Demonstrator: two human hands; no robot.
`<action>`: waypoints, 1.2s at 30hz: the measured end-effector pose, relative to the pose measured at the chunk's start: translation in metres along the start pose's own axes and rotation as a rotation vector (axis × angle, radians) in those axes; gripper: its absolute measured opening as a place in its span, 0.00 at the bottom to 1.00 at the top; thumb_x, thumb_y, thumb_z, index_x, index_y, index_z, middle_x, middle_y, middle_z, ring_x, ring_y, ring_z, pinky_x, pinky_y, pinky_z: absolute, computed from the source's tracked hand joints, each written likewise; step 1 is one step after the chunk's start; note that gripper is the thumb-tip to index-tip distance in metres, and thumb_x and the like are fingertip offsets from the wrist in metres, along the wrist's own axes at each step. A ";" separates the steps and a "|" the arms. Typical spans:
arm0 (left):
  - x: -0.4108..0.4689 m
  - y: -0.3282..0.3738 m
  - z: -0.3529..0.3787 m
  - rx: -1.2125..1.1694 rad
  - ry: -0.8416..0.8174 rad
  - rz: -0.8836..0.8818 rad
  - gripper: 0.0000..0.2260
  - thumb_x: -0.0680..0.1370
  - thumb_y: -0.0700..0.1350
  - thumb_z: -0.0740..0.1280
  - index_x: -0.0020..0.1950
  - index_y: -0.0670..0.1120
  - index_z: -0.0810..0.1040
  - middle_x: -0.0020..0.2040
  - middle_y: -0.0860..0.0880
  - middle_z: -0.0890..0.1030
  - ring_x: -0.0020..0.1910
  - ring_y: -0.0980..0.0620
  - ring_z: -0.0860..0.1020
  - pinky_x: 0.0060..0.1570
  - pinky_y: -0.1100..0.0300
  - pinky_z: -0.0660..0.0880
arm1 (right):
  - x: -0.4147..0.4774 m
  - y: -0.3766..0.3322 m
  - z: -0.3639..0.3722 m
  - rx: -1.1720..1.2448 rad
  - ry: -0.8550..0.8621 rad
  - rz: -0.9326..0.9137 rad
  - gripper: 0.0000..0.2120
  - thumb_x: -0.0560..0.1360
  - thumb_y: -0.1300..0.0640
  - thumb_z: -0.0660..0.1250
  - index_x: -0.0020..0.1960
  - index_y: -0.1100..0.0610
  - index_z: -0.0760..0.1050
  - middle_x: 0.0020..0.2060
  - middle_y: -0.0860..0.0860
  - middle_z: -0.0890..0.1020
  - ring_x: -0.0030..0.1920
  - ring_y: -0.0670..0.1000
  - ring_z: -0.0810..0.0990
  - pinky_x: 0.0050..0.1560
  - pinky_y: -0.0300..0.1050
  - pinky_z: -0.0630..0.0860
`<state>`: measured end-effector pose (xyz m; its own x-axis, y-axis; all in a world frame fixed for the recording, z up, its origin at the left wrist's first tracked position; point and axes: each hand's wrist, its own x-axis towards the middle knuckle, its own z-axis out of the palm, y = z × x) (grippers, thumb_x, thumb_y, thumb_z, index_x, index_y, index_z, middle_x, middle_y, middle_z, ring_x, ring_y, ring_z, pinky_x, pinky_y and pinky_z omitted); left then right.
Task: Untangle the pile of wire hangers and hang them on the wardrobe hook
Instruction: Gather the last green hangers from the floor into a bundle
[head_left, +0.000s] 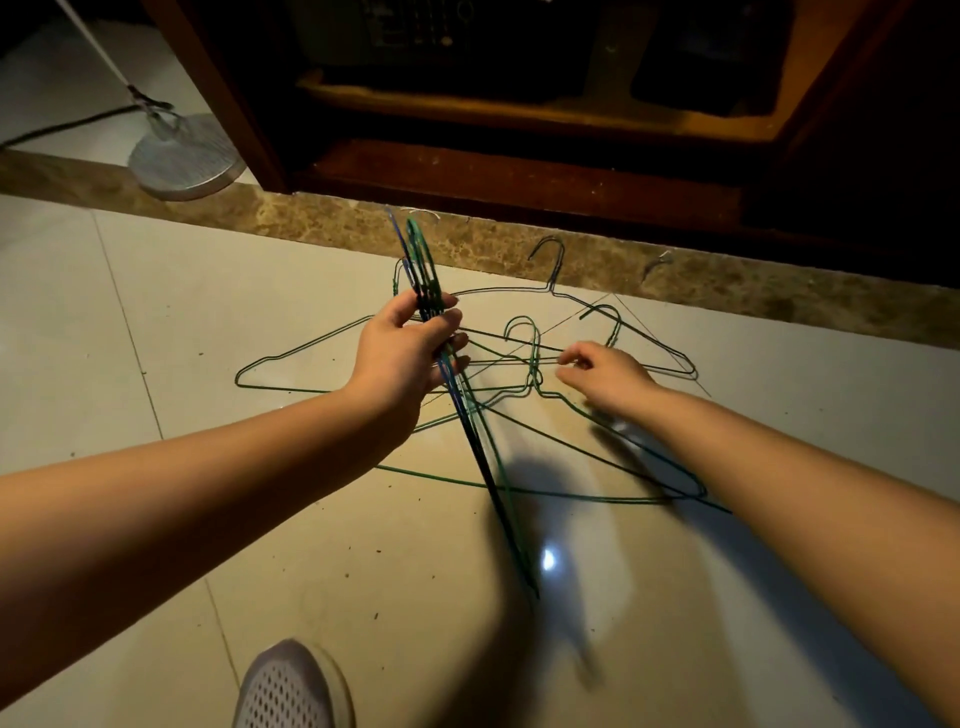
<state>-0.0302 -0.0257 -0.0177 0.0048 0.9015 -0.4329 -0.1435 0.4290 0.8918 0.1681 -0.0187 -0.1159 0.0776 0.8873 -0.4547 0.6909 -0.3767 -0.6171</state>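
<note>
Several green and dark wire hangers lie crossed over one another in a pile (524, 358) on the pale tiled floor. My left hand (410, 353) grips a bundle of hangers (423, 270) held on edge, hooks pointing up and away, lower ends reaching down to the floor near me. My right hand (605, 374) hovers low over the pile, thumb and fingers pinched at a thin wire beside a green hook (522, 327). No wardrobe hook is in view.
A dark wooden wardrobe (519, 171) stands open beyond a brown marble sill (322, 218). A round fan base (184, 156) with a cable sits at the far left. My shoe (293, 686) is at the bottom edge.
</note>
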 end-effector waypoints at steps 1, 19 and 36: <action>0.000 0.000 -0.004 0.007 0.003 0.000 0.07 0.77 0.35 0.62 0.46 0.46 0.74 0.40 0.47 0.74 0.41 0.49 0.76 0.48 0.53 0.77 | 0.004 0.009 0.002 -0.112 -0.027 0.046 0.13 0.76 0.51 0.64 0.59 0.53 0.74 0.50 0.51 0.77 0.53 0.53 0.76 0.50 0.43 0.70; 0.006 0.006 -0.067 -0.018 0.019 0.026 0.07 0.77 0.35 0.62 0.45 0.46 0.74 0.39 0.48 0.74 0.39 0.51 0.76 0.40 0.60 0.78 | 0.019 0.003 0.034 0.005 0.038 -0.020 0.04 0.75 0.60 0.66 0.42 0.54 0.72 0.36 0.54 0.77 0.37 0.55 0.76 0.36 0.42 0.69; -0.016 0.019 -0.015 -0.168 -0.089 -0.072 0.10 0.76 0.30 0.60 0.45 0.44 0.73 0.39 0.45 0.74 0.40 0.50 0.76 0.45 0.55 0.77 | -0.064 -0.113 -0.015 0.785 0.034 -0.108 0.08 0.77 0.62 0.64 0.40 0.55 0.73 0.31 0.50 0.74 0.26 0.41 0.73 0.27 0.32 0.73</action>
<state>-0.0476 -0.0328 0.0046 0.1073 0.8736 -0.4747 -0.3032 0.4835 0.8212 0.0956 -0.0285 -0.0072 0.0697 0.9326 -0.3540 -0.0116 -0.3541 -0.9351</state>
